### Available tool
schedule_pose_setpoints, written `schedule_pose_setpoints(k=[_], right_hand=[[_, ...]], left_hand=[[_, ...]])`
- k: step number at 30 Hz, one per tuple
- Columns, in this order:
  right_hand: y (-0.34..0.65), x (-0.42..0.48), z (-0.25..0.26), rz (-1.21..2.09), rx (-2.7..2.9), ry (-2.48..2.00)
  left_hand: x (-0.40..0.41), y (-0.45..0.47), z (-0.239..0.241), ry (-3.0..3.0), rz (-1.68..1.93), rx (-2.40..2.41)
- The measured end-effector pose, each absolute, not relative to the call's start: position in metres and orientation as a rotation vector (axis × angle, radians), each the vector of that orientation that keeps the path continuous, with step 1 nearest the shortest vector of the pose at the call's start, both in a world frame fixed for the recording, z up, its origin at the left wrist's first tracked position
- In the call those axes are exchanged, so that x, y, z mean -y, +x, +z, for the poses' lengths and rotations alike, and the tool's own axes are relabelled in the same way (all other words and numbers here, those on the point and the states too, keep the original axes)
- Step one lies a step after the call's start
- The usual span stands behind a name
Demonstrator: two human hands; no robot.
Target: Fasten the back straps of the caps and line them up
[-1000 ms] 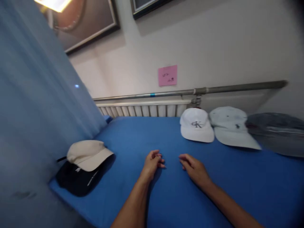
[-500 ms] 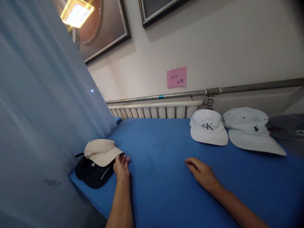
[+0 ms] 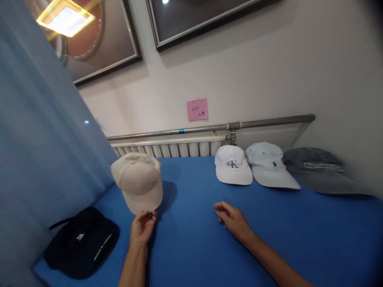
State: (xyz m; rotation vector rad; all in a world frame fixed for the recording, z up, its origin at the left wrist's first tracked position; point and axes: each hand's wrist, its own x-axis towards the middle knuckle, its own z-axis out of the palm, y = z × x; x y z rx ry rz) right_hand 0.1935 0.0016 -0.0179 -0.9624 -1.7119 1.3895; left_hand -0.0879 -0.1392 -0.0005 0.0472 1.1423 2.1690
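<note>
My left hand (image 3: 143,226) pinches the brim of a beige baseball cap (image 3: 139,179), which is raised off the blue-covered surface (image 3: 191,247) and casts a shadow to its right. Below and to the left of it lies a black cap (image 3: 82,243) with a small white emblem and white lettering on its brim. My right hand (image 3: 231,218) hovers over or rests on the blue cover, fingers curled together; whether anything is inside them is hidden. It is nearest to a white cap (image 3: 233,165) with black "CK" letters.
Right of the white cap stand a pale cap (image 3: 271,165) with a small dark logo and a dark grey cap (image 3: 324,171). A metal pipe (image 3: 269,122) and radiator (image 3: 167,147) run along the wall behind. A blue curtain (image 3: 38,131) hangs at left.
My left hand has lifted the beige cap off the black one and tilted it upright. The camera view has turned rightward, bringing the grey cap fully into sight. My right hand stays curled.
</note>
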Motion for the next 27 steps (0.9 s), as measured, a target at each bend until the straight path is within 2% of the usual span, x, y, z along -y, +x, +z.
schedule_pose_setpoints(k=[4, 8, 13, 17, 19, 21, 27], right_hand=[[0.202, 0.001, -0.009, 1.571, 1.419, -0.937], [0.218, 0.009, 0.0, 1.445, 1.37, -0.76], [0.231, 0.019, 0.001, 1.334, 1.473, -0.792], [0.232, 0.022, -0.001, 1.236, 1.498, -0.78], [0.232, 0.024, 0.0, 1.121, 1.542, -0.763], [0.23, 0.027, 0.003, 1.024, 1.599, -0.748], [0.223, 0.042, 0.012, 0.83, 1.812, -0.708]], left_hand=[[0.114, -0.058, -0.004, 0.224, 1.908, -1.076], [0.083, -0.035, -0.001, 0.341, 1.76, -1.049], [0.049, -0.015, -0.001, 0.382, 1.776, -1.132], [0.056, -0.006, 0.002, 0.45, 1.893, -1.276], [0.07, -0.003, 0.01, 0.65, 1.929, -1.388], [0.084, 0.001, 0.02, 1.134, 1.883, -1.559], [0.095, 0.02, 0.045, 2.073, 1.327, -1.71]])
